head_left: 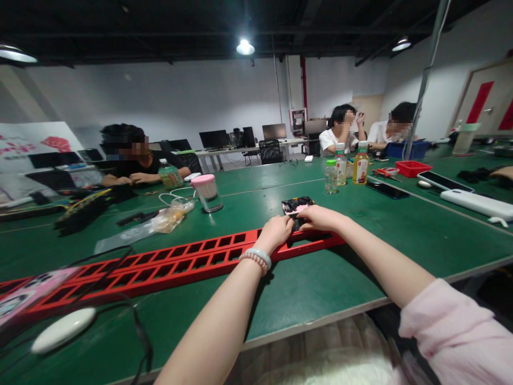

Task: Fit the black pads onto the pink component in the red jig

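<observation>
Red slotted rail (176, 264) lies flat on the green table (320, 289), long axis running from 8 to 2 o'clock, its far end under my left hand (276, 232) and right hand (320, 217), both pinching a small dark tray (297, 205), open tabletop beyond.

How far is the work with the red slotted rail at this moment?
Done: nothing looks finished; the visible slots of the red slotted rail look empty. In hand: the left hand and right hand meet at the rail's right end, at a small dark tray. Left: the whole row of slots toward the left.
</observation>
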`<state>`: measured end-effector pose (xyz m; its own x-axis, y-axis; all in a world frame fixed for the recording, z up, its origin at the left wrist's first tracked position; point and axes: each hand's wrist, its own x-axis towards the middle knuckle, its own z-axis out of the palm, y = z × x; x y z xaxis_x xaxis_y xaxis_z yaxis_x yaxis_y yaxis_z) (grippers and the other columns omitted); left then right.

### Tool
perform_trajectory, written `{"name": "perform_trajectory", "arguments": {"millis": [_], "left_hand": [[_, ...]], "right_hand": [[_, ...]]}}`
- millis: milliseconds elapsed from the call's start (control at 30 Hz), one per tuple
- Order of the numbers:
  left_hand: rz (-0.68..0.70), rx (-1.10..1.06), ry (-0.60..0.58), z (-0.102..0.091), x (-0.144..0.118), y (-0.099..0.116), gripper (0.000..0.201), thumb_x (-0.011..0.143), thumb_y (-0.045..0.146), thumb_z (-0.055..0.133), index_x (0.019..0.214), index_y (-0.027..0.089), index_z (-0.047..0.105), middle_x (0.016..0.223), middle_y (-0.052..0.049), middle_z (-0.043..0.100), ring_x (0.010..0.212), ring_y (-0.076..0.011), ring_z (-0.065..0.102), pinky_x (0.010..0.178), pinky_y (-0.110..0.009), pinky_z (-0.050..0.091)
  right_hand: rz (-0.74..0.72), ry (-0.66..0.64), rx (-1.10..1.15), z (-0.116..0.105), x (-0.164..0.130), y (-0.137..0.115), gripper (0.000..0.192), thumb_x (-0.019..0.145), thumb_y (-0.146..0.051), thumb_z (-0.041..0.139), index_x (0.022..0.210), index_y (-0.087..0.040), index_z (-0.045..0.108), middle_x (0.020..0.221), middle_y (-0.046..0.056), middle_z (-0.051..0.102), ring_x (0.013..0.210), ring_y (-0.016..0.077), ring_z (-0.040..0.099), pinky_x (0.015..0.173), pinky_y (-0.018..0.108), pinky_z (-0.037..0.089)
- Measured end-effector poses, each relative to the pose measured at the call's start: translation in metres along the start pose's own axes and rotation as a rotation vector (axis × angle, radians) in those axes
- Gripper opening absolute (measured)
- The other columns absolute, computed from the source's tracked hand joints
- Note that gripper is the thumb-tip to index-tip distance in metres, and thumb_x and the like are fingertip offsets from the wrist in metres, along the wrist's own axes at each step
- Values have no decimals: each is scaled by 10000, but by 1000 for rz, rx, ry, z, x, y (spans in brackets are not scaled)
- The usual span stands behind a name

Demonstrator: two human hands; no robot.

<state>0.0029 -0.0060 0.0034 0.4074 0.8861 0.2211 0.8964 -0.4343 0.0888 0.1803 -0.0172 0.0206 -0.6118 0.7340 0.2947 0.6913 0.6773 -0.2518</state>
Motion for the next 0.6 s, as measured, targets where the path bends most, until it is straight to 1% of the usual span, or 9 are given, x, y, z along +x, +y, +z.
{"name": "perform_trajectory", "arguments": {"millis": [333,467,600], "left_hand": [[14,-1,5,0,-1,0,437,914,367,254,957,162,638,919,-107,649,840,-202,602,764,-278,426],[21,-10,3,0,-1,0,420,905,382,282,962,167,638,915,-98,653,827,-193,603,754,-265,426],[26,-24,-3,0,-2,0,402,890,415,323,945,178,643,911,-84,661,813,-185,606,736,-249,429]], "right_hand": [[4,-23,-22,-1,0,-1,288,742,-257,647,1018,-177,651,984,102,661,884,206,596,764,279,424],[-6,-18,-19,0,0,0,290,742,-260,647,1023,-186,650,978,96,663,883,206,595,765,281,424],[-13,-37,-54,1,0,2,285,762,-278,622,1024,-168,645,962,103,669,859,205,604,745,282,429]]}}
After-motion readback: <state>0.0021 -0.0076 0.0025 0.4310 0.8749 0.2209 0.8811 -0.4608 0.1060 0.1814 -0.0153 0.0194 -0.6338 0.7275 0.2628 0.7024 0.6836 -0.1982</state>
